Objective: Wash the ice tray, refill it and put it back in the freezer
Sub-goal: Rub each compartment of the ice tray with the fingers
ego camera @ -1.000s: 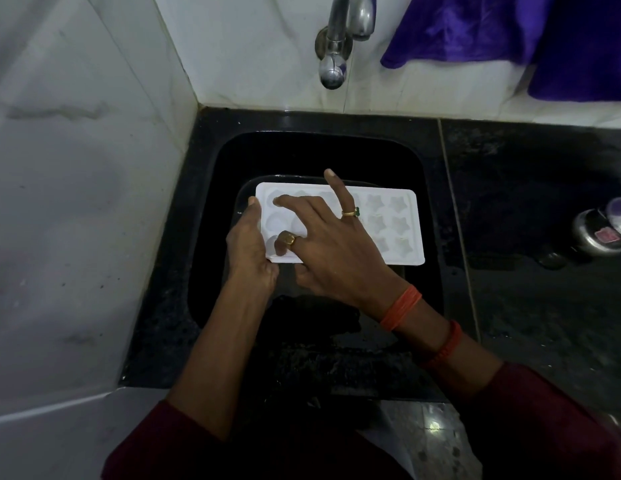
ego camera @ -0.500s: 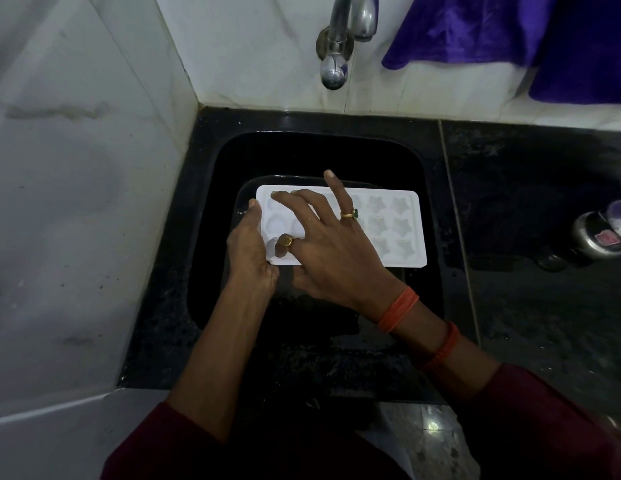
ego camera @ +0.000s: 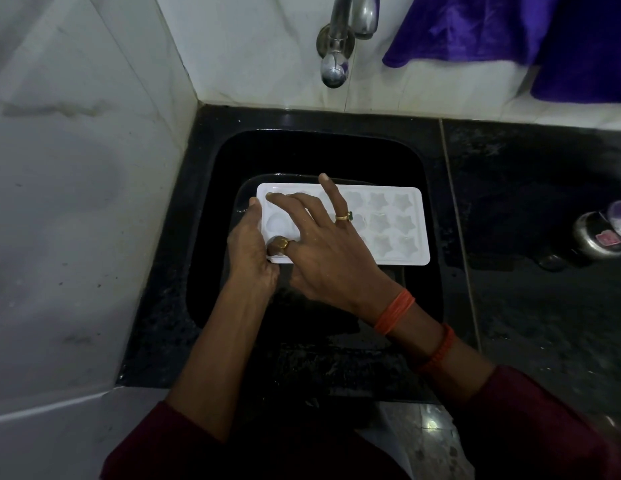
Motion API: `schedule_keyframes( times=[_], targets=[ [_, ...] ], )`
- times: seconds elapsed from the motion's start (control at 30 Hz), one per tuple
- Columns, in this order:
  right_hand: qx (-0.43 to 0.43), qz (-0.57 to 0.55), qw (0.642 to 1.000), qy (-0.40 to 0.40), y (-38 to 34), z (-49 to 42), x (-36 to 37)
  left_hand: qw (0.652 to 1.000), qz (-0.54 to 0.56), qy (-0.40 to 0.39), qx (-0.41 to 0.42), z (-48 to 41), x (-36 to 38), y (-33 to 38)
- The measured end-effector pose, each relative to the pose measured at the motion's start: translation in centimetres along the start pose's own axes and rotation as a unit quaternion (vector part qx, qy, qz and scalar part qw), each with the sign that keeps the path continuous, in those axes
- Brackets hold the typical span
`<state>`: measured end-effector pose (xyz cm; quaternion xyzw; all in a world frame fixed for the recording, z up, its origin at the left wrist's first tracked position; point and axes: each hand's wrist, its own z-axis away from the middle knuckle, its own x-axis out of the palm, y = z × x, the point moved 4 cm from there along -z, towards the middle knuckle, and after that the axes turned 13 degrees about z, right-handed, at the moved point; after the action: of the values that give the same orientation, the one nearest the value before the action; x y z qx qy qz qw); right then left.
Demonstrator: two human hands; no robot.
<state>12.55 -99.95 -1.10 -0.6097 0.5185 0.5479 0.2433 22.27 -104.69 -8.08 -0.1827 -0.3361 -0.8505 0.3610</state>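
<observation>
Light, stiff, wet-slippery white plastic star-moulded ice tray [ego camera: 388,226]: gripped at its end by left hand [ego camera: 248,247]; right hand [ego camera: 323,251] splayed flat on top, gripping nothing.

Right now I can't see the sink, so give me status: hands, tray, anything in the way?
Left hand grips the tray's left end. Right hand spread open on its cups. Tray over the sink, tap dry. Nothing in the way.

White marble walls [ego camera: 77,202] meet a black stone counter [ego camera: 544,209].
</observation>
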Motion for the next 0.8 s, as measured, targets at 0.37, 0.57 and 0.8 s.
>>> schedule_keyframes(
  times=[0.37,0.57,0.8],
  targets=[
    [-0.002,-0.003,1.000,0.010,0.2,0.1,0.1,1.000,0.003,-0.013,-0.013,0.4,0.5,-0.4],
    [0.001,-0.008,1.000,0.011,0.1,0.2,0.1,1.000,-0.012,-0.011,-0.006,0.2,0.3,-0.3],
    [-0.003,0.023,1.000,0.014,0.5,0.0,-0.5,0.998,-0.058,-0.012,0.019,-1.0,-0.7,-0.3]
  ],
)
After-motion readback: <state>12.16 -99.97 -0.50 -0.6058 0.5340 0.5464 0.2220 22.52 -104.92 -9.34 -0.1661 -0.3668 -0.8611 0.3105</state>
